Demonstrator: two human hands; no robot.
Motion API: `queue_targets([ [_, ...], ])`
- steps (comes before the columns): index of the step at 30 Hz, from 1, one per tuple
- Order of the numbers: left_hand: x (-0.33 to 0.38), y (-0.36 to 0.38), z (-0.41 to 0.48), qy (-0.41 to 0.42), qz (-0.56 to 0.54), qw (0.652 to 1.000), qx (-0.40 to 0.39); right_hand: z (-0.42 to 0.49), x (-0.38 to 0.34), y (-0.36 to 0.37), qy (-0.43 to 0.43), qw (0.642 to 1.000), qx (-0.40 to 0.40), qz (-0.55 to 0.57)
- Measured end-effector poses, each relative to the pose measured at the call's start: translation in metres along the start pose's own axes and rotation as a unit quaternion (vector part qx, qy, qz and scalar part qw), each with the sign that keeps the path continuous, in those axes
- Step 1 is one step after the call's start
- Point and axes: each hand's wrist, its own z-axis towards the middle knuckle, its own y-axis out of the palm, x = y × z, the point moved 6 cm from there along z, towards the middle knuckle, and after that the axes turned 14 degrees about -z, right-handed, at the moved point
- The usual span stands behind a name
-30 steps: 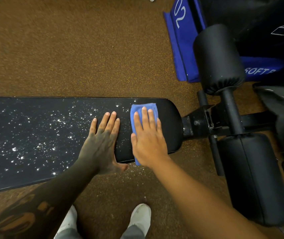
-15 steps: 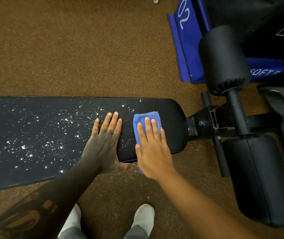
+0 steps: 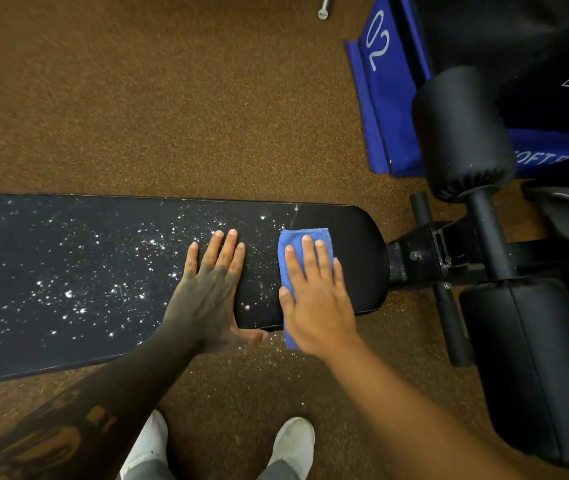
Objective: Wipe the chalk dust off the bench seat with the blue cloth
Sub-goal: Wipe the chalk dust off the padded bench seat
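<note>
**Wiping starts at the rounded end, most of the dust still ahead**

Pressing flat on the blue cloth (image 3: 305, 237), the right hand (image 3: 314, 296) has drawn it a little toward the near edge of the bench seat (image 3: 68, 244) over the last second, so that the cloth's lower end now hangs past that edge at lower centre of the frame. The fingers lie spread and straight on top of the cloth rather than curled round it; it is pinned under the palm, not gripped. The left hand (image 3: 210, 289) has stayed planted just left of the cloth, open and flat on the pad, holding nothing, apparently as a brace.

The strip of seat right of the cloth, up to the rounded end at centre right, reads as clean black. Left of the bracing hand the chalk dust (image 3: 79, 296) still speckles the pad thickly toward the left edge of the frame, and a few flecks sit between the two hands. Pale specks on the brown floor (image 3: 137, 98) below the near edge may be chalk swept off, though the floor's own fleck makes that hard to settle.

By this reading the job is barely begun: one short pass at the end, the long dusted stretch still to do, and the left hand resting on ground the cloth must cover.
</note>
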Motion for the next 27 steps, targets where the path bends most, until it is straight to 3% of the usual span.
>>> queue_targets([
  [7,-0.022,-0.003,-0.007,-0.017,0.004,1.000,-0.006,0.075,0.022,-0.007,0.196,0.980,-0.016,0.023],
  [9,-0.022,-0.004,-0.007,-0.020,0.003,1.000,-0.005,0.074,0.014,-0.009,0.180,0.984,-0.012,0.013],
  [13,-0.022,-0.004,-0.008,-0.019,-0.001,1.000,0.001,0.067,0.016,-0.010,0.052,0.999,-0.007,-0.009],
  [19,-0.021,-0.005,-0.007,-0.018,0.004,1.000,-0.001,0.093,0.021,-0.016,0.115,0.993,-0.009,-0.004],
  [24,-0.021,-0.004,-0.008,-0.012,0.001,1.000,0.002,0.052,-0.004,-0.014,-0.023,1.000,0.009,-0.017],
  [27,-0.025,-0.007,-0.008,0.000,0.000,1.000,0.001,0.057,0.006,-0.012,-0.008,1.000,0.009,-0.009],
])
